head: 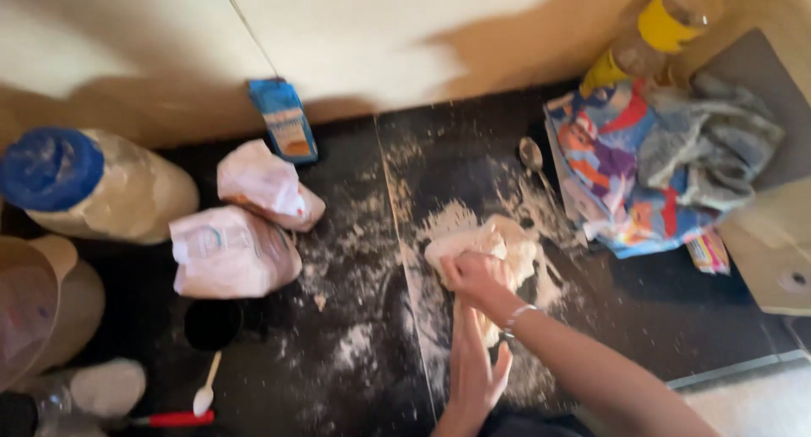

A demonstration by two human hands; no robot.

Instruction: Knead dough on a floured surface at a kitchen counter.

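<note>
Down on the dark, flour-dusted counter [355,352], a lump of pale dough [498,247] lies right of the middle, with loose flour spread all around it. The right hand [475,278] lies on top of the dough, fingers curled into it and pressing down; a thin bracelet [517,317] circles that wrist. The left hand [473,369] is just nearer, fingers stretched out and close together, flat against the near end of the dough, gripping nothing. Just beyond the dough a metal spoon [532,156] lies on the counter, and to the right is a bright patterned cloth [617,166] with a grey towel [714,141] on it. To the left sit two white paper bags [236,247], a big jar with a blue lid [84,183] and a small blue packet [285,120]. At the near left lies a white plastic spoon [205,390].
</note>
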